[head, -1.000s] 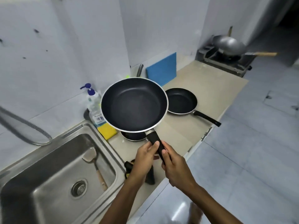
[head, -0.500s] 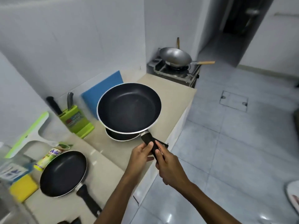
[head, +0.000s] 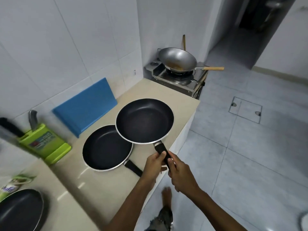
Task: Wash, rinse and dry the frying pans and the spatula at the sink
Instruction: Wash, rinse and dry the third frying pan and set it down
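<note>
I hold a black non-stick frying pan (head: 144, 120) level above the right end of the beige counter (head: 100, 189). My left hand (head: 154, 165) and my right hand (head: 180, 172) both grip its black handle. A second black frying pan (head: 106, 147) lies on the counter just left of and below the held one, handle pointing toward me. A third black pan (head: 20, 210) shows at the bottom left corner. The sink and the spatula are out of view.
A blue cutting board (head: 86, 105) leans on the tiled wall. A green knife block (head: 45, 144) stands to the left. A steel wok (head: 177, 60) sits on a gas stove (head: 176, 79) beyond the counter's end. Grey tiled floor (head: 241, 147) lies to the right.
The view has swung right, away from the sink. The held pan has moved right, off the second pan, toward the counter's right end. Both hands keep their grip.
</note>
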A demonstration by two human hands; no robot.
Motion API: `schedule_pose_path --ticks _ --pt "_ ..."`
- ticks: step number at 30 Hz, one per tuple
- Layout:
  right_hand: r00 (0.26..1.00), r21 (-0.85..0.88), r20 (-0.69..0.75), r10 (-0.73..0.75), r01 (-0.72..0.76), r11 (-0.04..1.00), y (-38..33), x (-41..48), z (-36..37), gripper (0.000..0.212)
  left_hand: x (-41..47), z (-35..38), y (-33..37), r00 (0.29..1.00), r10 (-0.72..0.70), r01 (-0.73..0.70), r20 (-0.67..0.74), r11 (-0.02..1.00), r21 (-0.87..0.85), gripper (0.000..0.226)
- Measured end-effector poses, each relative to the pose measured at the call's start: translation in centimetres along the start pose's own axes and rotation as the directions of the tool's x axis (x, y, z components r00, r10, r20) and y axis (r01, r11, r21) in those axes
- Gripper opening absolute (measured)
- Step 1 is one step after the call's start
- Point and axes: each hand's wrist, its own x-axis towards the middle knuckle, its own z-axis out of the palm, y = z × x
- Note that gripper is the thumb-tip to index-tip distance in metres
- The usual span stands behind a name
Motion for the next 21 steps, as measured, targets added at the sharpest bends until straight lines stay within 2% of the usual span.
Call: schedule_pose_path --ticks 10,21 --pt "0.991 -0.105 0.112 0.076 -0.064 0.992 4.6 17.5 -6.4 0.035 17.0 5.9 3.0 0.993 -0.117 0.115 -0.017 0.991 -0.063 0.032" --pt "0.972 -0.210 0.229 0.054 -0.005 0.978 9.3 28.9 -8.7 0.045 27.2 8.7 4.2 0.973 -0.188 0.170 -0.132 0.976 -0.135 0.034"
